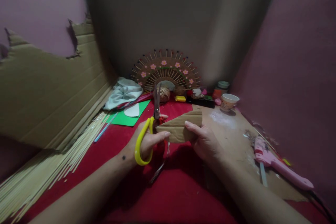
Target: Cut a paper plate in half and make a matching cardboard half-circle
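Between my two hands is a small piece of brown cardboard [181, 127] with a slanted upper edge. My right hand [203, 140] pinches its right end, thumb on the near face. My left hand [148, 140] holds a pair of scissors [156, 106], blades pointing up and slightly apart, with a yellow handle loop around the side of the hand. Its thumb also presses the cardboard's left end. Something red, perhaps the other handle loop, shows behind the cardboard. The left fingers are mostly hidden behind it.
Left are thin wooden sticks [65, 161], a large torn cardboard sheet [52, 94] and green paper [126, 119]. Behind stand a decorated fan [164, 63] and a twine ball [164, 94]. Right are a paper cup [229, 102] and a pink glue gun [278, 168] on a board [225, 136].
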A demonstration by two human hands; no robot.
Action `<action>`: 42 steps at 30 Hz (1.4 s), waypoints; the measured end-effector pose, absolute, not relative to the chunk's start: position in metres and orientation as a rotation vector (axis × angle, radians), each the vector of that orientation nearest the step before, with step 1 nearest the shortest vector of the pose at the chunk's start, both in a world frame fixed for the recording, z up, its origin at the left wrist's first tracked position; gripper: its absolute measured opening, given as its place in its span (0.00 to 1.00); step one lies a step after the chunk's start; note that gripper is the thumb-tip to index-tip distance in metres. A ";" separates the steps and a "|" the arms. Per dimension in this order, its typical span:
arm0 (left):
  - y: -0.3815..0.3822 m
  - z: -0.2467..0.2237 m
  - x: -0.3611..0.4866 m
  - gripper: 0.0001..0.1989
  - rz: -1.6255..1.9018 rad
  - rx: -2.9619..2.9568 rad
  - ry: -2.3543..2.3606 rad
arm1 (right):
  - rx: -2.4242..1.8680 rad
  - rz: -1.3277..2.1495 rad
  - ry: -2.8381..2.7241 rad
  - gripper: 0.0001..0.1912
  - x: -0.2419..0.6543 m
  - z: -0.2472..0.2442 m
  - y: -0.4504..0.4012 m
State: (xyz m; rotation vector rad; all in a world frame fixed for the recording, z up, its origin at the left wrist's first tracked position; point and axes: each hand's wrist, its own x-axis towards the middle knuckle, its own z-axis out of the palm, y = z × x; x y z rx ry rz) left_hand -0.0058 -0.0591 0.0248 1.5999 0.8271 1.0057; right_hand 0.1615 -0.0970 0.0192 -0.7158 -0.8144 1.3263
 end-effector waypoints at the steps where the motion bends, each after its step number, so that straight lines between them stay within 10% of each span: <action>1: -0.059 0.024 -0.006 0.23 0.989 1.588 0.820 | -0.713 1.320 -0.815 0.12 0.161 0.019 -0.097; 21: -0.067 0.024 -0.001 0.23 0.819 1.531 0.771 | -0.708 1.302 -0.882 0.12 0.158 0.016 -0.098; 42: -0.055 0.019 -0.009 0.20 0.422 2.727 1.140 | -0.653 1.127 -0.724 0.14 0.170 0.025 -0.091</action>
